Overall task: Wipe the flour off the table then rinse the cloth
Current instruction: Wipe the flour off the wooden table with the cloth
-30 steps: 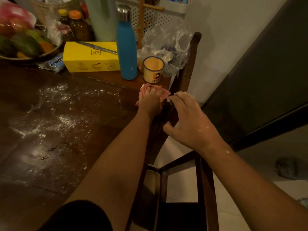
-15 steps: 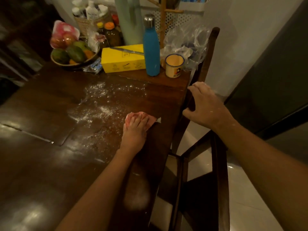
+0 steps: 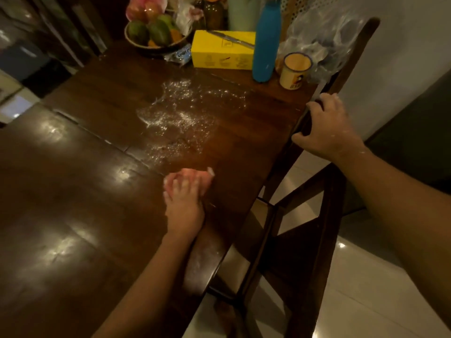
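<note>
A dark wooden table (image 3: pixel 73 191) carries a patch of white flour (image 3: pixel 175 118) across its middle. My left hand (image 3: pixel 184 203) presses a pink cloth (image 3: pixel 197 174) flat on the tabletop, just on the near side of the flour, with the fingers laid over the cloth. A faint flour smear (image 3: pixel 202 259) lies by the table's right edge beside my forearm. My right hand (image 3: pixel 327 125) grips the top rail of a dark wooden chair (image 3: pixel 305 228) standing against the table's right side.
Along the far end stand a fruit bowl (image 3: pixel 151 32), a yellow box (image 3: pixel 222 52) with a knife on it, a blue bottle (image 3: pixel 266 42), a yellow mug (image 3: pixel 295 70) and a clear plastic bag (image 3: pixel 322 37). Pale tiled floor (image 3: pixel 366 301) lies to the right.
My left hand has dragged the cloth from the far right corner near the mug back toward me along the table. My right hand shifted onto the chair's top rail and holds it.
</note>
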Demonstrator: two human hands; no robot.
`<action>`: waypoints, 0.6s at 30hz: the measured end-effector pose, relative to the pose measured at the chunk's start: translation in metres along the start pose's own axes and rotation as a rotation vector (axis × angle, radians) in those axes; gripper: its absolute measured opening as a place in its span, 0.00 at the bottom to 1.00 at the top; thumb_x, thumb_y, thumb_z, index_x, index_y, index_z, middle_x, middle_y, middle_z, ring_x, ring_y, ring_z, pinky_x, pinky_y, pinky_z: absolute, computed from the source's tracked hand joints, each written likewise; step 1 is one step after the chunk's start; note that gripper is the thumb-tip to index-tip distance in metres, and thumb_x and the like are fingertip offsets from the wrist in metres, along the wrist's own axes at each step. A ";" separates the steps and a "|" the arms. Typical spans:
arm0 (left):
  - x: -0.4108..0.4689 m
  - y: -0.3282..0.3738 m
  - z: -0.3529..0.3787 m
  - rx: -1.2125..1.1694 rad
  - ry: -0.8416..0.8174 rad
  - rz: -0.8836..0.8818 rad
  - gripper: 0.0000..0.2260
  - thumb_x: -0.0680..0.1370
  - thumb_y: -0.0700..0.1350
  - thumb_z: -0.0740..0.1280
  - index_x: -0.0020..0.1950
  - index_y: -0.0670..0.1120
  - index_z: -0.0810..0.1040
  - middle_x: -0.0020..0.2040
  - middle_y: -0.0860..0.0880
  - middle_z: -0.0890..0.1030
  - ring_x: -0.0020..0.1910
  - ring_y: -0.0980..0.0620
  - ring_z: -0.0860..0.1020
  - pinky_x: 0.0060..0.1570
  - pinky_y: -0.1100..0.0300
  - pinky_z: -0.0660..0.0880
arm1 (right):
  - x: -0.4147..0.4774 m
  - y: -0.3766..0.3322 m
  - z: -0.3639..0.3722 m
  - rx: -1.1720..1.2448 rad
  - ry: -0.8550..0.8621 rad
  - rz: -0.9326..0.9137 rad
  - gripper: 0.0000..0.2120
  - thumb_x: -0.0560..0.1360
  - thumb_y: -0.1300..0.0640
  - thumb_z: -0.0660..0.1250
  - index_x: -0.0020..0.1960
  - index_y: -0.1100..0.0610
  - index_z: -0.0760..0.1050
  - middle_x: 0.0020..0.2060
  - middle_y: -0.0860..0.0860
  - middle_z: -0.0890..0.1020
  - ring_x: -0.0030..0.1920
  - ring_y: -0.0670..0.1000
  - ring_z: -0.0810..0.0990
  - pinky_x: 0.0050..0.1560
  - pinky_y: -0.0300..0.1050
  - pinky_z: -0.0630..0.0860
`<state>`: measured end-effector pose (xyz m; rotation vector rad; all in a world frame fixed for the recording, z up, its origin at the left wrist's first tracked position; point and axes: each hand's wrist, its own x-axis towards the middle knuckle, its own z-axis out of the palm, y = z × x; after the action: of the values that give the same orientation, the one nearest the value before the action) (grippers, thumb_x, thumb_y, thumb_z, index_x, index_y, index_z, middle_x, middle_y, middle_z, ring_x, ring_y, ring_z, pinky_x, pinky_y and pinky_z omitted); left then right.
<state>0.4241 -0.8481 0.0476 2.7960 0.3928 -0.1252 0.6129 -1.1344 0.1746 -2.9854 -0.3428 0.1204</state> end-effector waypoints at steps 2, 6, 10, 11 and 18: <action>-0.030 0.019 0.009 0.049 -0.076 0.135 0.35 0.78 0.45 0.63 0.80 0.58 0.48 0.81 0.50 0.43 0.79 0.43 0.40 0.75 0.35 0.45 | 0.000 0.000 -0.001 -0.022 0.002 0.000 0.40 0.73 0.39 0.68 0.78 0.57 0.59 0.78 0.57 0.56 0.79 0.63 0.48 0.76 0.70 0.51; -0.049 0.016 0.006 0.043 -0.130 0.172 0.29 0.82 0.52 0.56 0.79 0.63 0.46 0.80 0.55 0.40 0.78 0.48 0.37 0.75 0.39 0.43 | -0.002 0.001 -0.005 -0.044 -0.010 -0.010 0.38 0.74 0.41 0.67 0.77 0.57 0.60 0.79 0.57 0.56 0.80 0.62 0.47 0.75 0.72 0.46; -0.034 -0.040 -0.008 -0.064 0.076 -0.321 0.24 0.82 0.49 0.56 0.78 0.58 0.56 0.81 0.45 0.51 0.79 0.41 0.46 0.72 0.30 0.47 | -0.003 0.002 -0.001 -0.073 0.002 -0.038 0.35 0.75 0.43 0.66 0.77 0.56 0.61 0.79 0.57 0.55 0.80 0.62 0.47 0.74 0.74 0.46; -0.036 -0.052 -0.012 -0.071 0.103 -0.465 0.24 0.82 0.49 0.56 0.78 0.56 0.57 0.80 0.42 0.52 0.78 0.38 0.47 0.71 0.29 0.48 | -0.003 0.002 -0.002 -0.070 -0.006 -0.037 0.35 0.75 0.43 0.66 0.77 0.56 0.61 0.79 0.57 0.55 0.80 0.62 0.46 0.73 0.74 0.46; -0.085 -0.043 0.002 0.070 0.039 -0.318 0.26 0.80 0.53 0.50 0.79 0.55 0.55 0.80 0.38 0.52 0.79 0.37 0.48 0.74 0.35 0.44 | -0.001 -0.011 -0.005 -0.329 -0.096 -0.024 0.30 0.75 0.37 0.63 0.73 0.46 0.67 0.76 0.60 0.60 0.77 0.69 0.49 0.71 0.79 0.46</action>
<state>0.3300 -0.8309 0.0437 2.7852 0.8569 -0.1575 0.6095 -1.1246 0.1816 -3.3056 -0.4487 0.2265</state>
